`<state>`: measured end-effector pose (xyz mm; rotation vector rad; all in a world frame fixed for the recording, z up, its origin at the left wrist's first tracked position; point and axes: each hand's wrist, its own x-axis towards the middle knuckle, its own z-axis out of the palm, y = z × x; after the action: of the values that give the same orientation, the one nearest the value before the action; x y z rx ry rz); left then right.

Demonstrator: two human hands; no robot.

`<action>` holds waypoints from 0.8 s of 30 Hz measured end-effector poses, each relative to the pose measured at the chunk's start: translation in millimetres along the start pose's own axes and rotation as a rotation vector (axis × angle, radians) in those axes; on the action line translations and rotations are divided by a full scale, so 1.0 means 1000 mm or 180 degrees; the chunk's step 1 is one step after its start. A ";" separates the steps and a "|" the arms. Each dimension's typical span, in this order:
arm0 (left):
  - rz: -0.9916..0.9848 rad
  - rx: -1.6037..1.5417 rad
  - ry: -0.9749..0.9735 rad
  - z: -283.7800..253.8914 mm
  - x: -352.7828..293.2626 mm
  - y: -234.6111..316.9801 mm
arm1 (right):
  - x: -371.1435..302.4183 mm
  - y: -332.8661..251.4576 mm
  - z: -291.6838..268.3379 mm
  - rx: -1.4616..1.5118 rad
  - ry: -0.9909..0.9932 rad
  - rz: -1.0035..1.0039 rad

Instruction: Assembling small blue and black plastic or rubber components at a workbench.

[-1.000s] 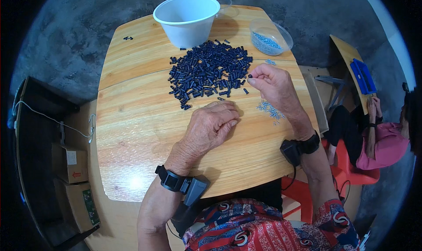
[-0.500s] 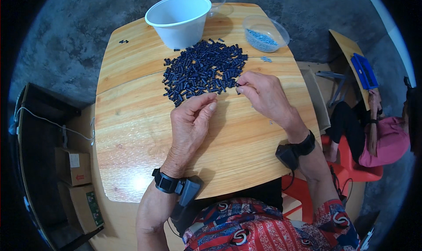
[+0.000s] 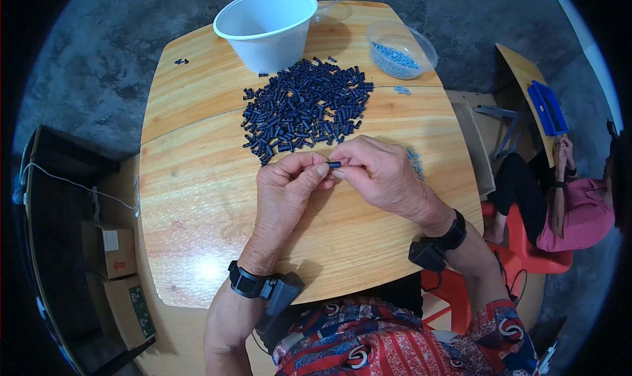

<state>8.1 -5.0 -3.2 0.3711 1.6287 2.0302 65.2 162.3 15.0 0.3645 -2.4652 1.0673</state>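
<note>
Nearest me, the worker wears a patterned red and blue shirt (image 3: 388,340) and dark wrist straps (image 3: 246,281) bearing boxy devices. Above the wooden counter (image 3: 197,205), the left grip (image 3: 289,185) and right grip (image 3: 383,178) meet, thumbs and fingers of both clamped on one small black part (image 3: 334,165). Silver screws (image 3: 415,164) lie just beside the right grip, partly hidden by it. Beyond both grips spreads a heap of like black pieces (image 3: 306,106); a smaller group of silver screws (image 3: 401,90) lies to its right. Behind the heap stands a white tub (image 3: 271,52), upright; to its right, a clear bowl (image 3: 422,55) contains more silver screws. A few black pieces (image 3: 181,61) lie well apart, far left. Off to the right, a co-worker in pink (image 3: 576,215) sits at a second counter (image 3: 515,70) carrying a blue tray (image 3: 536,103)
</note>
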 end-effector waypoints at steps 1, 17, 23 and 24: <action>-0.0003 0.0004 0.0007 -0.002 0.001 0.000 | 0.001 0.000 0.001 0.0140 0.0078 0.0068; -0.0365 -0.0769 -0.0614 -0.009 0.001 0.000 | 0.004 -0.001 -0.007 0.0606 0.0023 0.0136; -0.0307 -0.0977 -0.0705 -0.011 0.002 -0.002 | 0.002 0.001 -0.004 0.1070 0.0128 0.0548; -0.0303 -0.1016 -0.0703 -0.011 0.002 -0.003 | 0.002 0.001 -0.004 0.0862 0.0121 0.0350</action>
<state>1.7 -13.0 -8.6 0.3776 1.1478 2.0518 64.0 166.3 17.9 0.2888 -2.3335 1.4464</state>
